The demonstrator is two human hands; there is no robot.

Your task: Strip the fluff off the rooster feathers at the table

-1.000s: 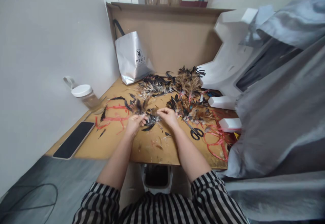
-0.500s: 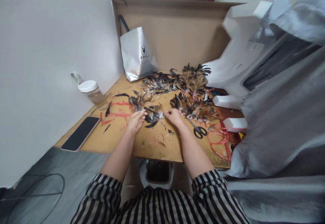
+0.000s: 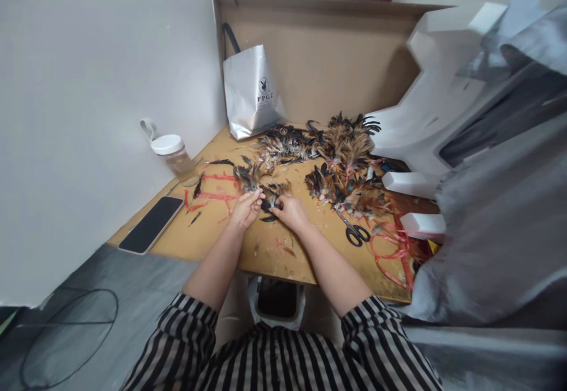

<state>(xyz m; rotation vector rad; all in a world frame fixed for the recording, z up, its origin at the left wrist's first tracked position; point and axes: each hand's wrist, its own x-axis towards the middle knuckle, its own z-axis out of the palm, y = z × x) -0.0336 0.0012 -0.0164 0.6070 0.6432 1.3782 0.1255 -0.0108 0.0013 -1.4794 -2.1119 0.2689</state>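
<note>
Since the feather tuft (image 3: 248, 177) over the table (image 3: 292, 266) looks light and easily crushed, I'd grip its base, pinched in my left hand (image 3: 248, 208), my right hand (image 3: 291, 211), grip unclear, at the small pile (image 3: 276, 192).

1 silver bag (image 3: 250, 95), 1 white-lidded jar (image 3: 174, 153), 1 dark-screened phone (image 3: 151, 224)

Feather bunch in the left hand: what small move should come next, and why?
Probably take some of the small feather pile with the right hand and bring it to the feather bunch: the right hand is at the pile, and the left hand pinches the bunch close beside it.
</note>
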